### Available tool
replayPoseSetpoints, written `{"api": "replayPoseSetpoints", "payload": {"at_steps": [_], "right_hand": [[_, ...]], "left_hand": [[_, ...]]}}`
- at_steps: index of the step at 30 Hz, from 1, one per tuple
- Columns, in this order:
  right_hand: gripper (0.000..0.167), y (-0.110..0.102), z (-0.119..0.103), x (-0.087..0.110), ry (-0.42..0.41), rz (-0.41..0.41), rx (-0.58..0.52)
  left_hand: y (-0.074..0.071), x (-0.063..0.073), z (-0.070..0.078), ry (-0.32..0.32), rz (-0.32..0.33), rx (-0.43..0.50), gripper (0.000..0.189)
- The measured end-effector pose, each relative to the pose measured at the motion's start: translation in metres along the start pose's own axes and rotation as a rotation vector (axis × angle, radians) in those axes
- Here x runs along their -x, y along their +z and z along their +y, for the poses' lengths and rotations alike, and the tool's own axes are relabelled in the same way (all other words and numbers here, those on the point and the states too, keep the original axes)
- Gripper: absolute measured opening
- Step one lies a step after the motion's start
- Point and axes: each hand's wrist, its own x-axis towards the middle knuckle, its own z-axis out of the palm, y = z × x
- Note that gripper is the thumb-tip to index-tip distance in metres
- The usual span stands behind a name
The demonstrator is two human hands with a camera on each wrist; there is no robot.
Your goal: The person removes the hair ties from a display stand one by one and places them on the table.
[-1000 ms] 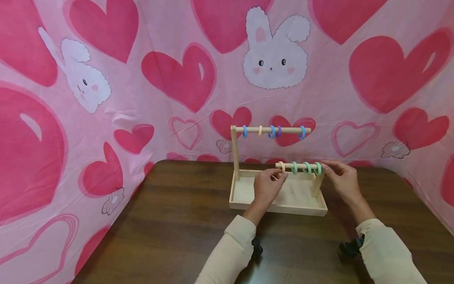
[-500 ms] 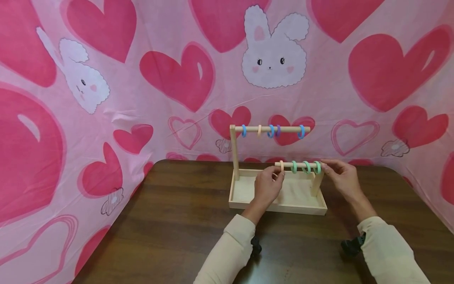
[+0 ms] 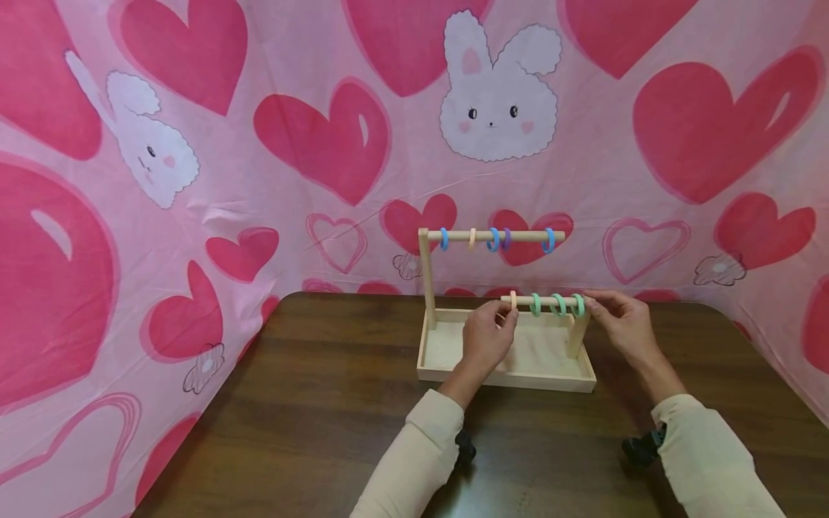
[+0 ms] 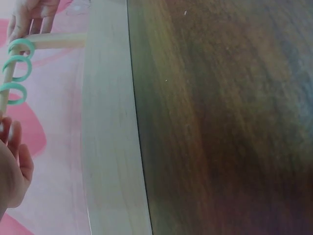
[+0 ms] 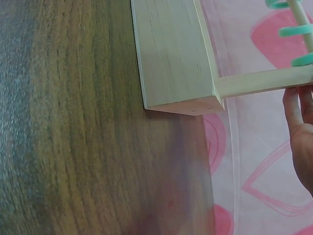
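Note:
A wooden ring stand has a shallow tray (image 3: pixel 544 382) as its base, a low bar (image 3: pixel 524 301) in front and a taller bar (image 3: pixel 527 236) behind. My left hand (image 3: pixel 484 338) pinches a peach ring (image 3: pixel 514 297) that is around the low bar near its free left end. Further right along this bar hang several green rings (image 3: pixel 578 306), which also show in the left wrist view. At the bar's right end my right hand (image 3: pixel 623 327) holds the top of the short post (image 3: pixel 575 342) between thumb and fingers. In the right wrist view fingertips (image 5: pixel 292 100) touch that post's side.
Blue rings (image 3: pixel 548 241), a peach ring (image 3: pixel 472 239) and a purple ring (image 3: pixel 507 239) hang on the taller bar, carried by a tall post (image 3: pixel 427 280) at the left. The stand sits on a dark wooden table (image 3: pixel 337 403). A pink heart-patterned cloth (image 3: pixel 311 57) hangs behind.
The peach ring has turned from slanted to nearly edge-on in the left fingers, and the left thumb has drawn in slightly. The right hand stays at the post.

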Motion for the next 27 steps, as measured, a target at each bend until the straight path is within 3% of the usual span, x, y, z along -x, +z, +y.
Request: {"api": "replayPoseSetpoints", "payload": {"at_steps": [14,21,27], "right_hand": [[0.022,0.000,0.000,0.000,-0.005,0.007,-0.001],[0.020,-0.001,0.000,-0.001,0.004,0.013,-0.008],[0.021,-0.001,-0.001,0.000,0.018,-0.007,-0.003]], "left_hand": [[-0.006,-0.003,0.002,-0.026,0.016,0.008,0.013],[-0.008,-0.007,0.002,-0.083,0.030,0.125,0.014],[-0.012,-0.007,0.000,-0.108,0.032,0.171,0.012]]}}
